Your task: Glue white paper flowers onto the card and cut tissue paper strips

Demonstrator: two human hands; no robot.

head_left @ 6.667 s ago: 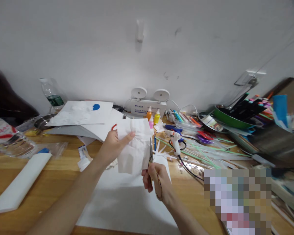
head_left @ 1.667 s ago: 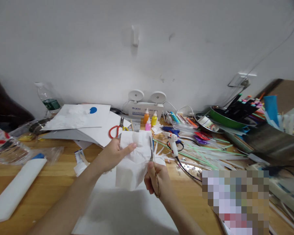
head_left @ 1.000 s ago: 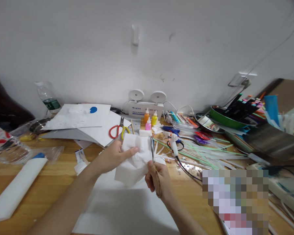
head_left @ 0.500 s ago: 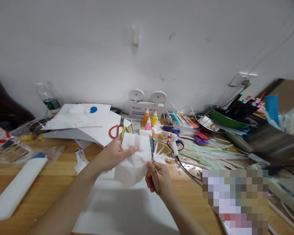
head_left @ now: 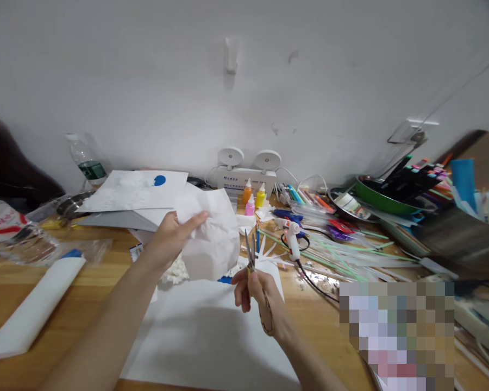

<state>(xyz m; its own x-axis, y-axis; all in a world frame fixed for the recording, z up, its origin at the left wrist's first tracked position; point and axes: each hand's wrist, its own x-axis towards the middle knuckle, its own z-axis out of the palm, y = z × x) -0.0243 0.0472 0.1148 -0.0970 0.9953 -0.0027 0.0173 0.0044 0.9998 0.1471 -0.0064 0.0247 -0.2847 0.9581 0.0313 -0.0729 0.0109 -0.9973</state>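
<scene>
Head view: creased white paper (head_left: 214, 239) was pinched in the fingers of the left hand (head_left: 172, 237), above a white sheet (head_left: 212, 336). Scissors (head_left: 250, 262) were gripped by the right hand (head_left: 261, 291), blades parted just beside the paper; how much was cut or left uncut could not be judged.

thin white rectangular paper sheet (head_left: 214, 241): creased and crumpled, held up nearly upright, lower edge hanging loose | metal scissors with gold-coloured loop handles (head_left: 251, 264): blades slightly parted, tips pointing up and away, just right of sheet, not touching it
</scene>
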